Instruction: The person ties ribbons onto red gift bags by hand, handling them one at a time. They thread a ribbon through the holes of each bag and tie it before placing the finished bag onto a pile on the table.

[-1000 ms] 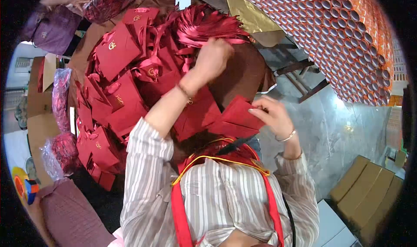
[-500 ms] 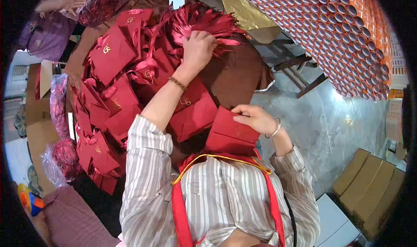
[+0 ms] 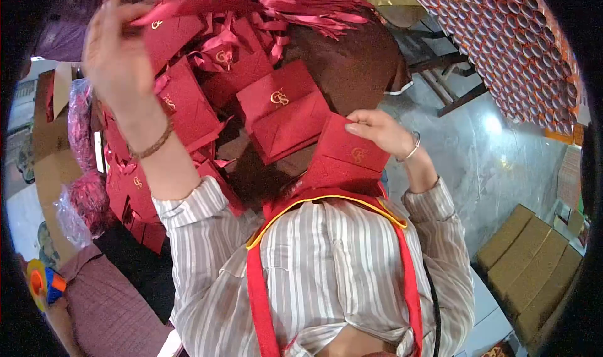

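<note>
My left hand (image 3: 119, 58) is raised at the upper left, blurred, its fingers closed on the end of a red ribbon (image 3: 201, 7). The ribbon stretches right toward a thick bundle of ribbons (image 3: 314, 4) on the table. With thumb and fingers, my right hand (image 3: 384, 134) grips the upper edge of a small red paper gift bag (image 3: 342, 146) in front of my chest. A gold logo marks this bag. Just beyond it lies a flat stack of red gift bags (image 3: 286, 115) with the same logo.
More red bags with ribbon bows (image 3: 179, 102) crowd the left of the brown-covered table (image 3: 342, 55). Plastic-wrapped ribbon bundles (image 3: 88, 200) lie at the left. Orange-wrapped tubes (image 3: 502, 36) are stacked upper right; a cardboard box (image 3: 527, 256) stands lower right.
My left hand has moved from the ribbon bundle to the far left, drawing a ribbon out. My right hand and its bag have risen slightly. The view has shifted.
</note>
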### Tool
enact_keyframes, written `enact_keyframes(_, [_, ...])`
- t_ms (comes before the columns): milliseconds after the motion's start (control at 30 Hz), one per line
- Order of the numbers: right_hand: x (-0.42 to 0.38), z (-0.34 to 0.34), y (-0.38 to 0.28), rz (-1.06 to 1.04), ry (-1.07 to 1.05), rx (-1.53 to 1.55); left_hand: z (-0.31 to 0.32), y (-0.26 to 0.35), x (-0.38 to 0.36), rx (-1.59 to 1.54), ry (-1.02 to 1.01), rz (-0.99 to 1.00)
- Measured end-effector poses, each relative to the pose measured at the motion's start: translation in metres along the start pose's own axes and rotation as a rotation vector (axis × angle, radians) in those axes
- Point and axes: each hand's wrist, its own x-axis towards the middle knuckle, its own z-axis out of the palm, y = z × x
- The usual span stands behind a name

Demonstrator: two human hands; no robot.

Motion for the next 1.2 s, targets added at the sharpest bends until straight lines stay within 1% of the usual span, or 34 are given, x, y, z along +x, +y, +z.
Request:
enact_keyframes(33, [0.000,0.000,0.003,-0.014,0.005,0.050,-0.001,0.020,-0.004,0.448,0.102,0.126])
enact_keyframes(67, [0.000,0.001,0.006,-0.028,0.012,0.100,-0.021,0.026,-0.003,-0.015,0.072,0.062])
enact_keyframes(100, [-0.001,0.002,0.004,0.056,-0.018,0.258,-0.021,0.037,-0.007,0.003,0.089,0.079])
enact_keyframes(167, [-0.003,0.002,-0.002,0.047,-0.044,0.313,-0.026,0.055,-0.016,0.017,0.106,0.092])
enact_keyframes(200, [-0.003,0.003,-0.005,0.034,-0.075,0.366,-0.032,0.059,-0.022,0.028,0.092,0.062])
enact_keyframes(233, [-0.003,0.004,-0.007,0.037,-0.072,0.367,-0.034,0.061,-0.025,0.041,0.077,0.033])
enact_keyframes(267, [-0.002,0.005,-0.008,0.063,-0.049,0.302,-0.032,0.054,-0.035,0.039,0.077,0.030])
enact_keyframes(300, [0.000,0.006,-0.009,0.087,-0.026,0.237,-0.019,0.043,-0.052,0.114,0.107,-0.154])
enact_keyframes(333, [0.001,0.008,-0.008,0.089,-0.026,0.239,-0.004,0.033,-0.070,0.190,0.138,-0.339])
enact_keyframes(400, [0.003,0.011,-0.006,0.028,0.008,0.202,0.028,0.018,-0.097,0.494,-0.225,-0.725])
enact_keyframes(467, [0.005,0.012,-0.005,0.038,0.026,0.158,0.037,-0.016,-0.137,0.294,-0.421,-0.867])
enact_keyframes(533, [0.005,0.013,-0.004,0.050,0.046,0.112,0.053,-0.027,-0.161,0.240,-0.531,-0.999])
enact_keyframes(600, [0.005,0.014,-0.006,0.029,0.082,-0.093,0.067,-0.041,-0.181,0.230,-0.580,-0.788])
enact_keyframes(633, [0.005,0.016,-0.009,0.029,0.082,-0.095,0.069,-0.053,-0.187,0.311,-0.620,-0.539])
enact_keyframes(667, [0.004,0.019,-0.013,0.004,0.090,-0.116,0.071,-0.060,-0.191,0.311,-0.619,-0.539])
enact_keyframes(733, [0.004,0.020,-0.016,-0.024,0.097,-0.140,0.078,-0.065,-0.194,0.171,-0.654,-0.593])
enact_keyframes(767, [0.003,0.020,-0.016,-0.008,0.092,-0.133,0.080,-0.065,-0.196,0.136,-0.652,-0.711])
enact_keyframes(800, [0.003,0.021,-0.016,0.007,0.088,-0.124,0.081,-0.067,-0.197,0.137,-0.652,-0.710])
enact_keyframes(867, [0.003,0.020,-0.011,-0.002,0.096,-0.150,0.084,-0.072,-0.201,0.194,-0.754,-0.636])
enact_keyframes(900, [0.003,0.020,-0.009,-0.009,0.104,-0.177,0.086,-0.073,-0.205,0.218,-0.743,-0.583])
enact_keyframes(933, [0.001,0.021,-0.010,-0.007,0.108,-0.174,0.086,-0.074,-0.207,0.216,-0.748,-0.583])
enact_keyframes(1000, [-0.001,0.022,-0.015,-0.049,0.150,-0.289,0.085,-0.078,-0.209,0.274,-0.775,-0.540])
enact_keyframes(1133, [-0.008,0.024,-0.022,-0.028,0.167,-0.281,0.086,-0.072,-0.210,0.282,-0.794,-0.528])
enact_keyframes(1200, [-0.013,0.019,-0.020,-0.078,0.080,-0.186,0.086,-0.069,-0.212,0.325,-0.801,-0.448])
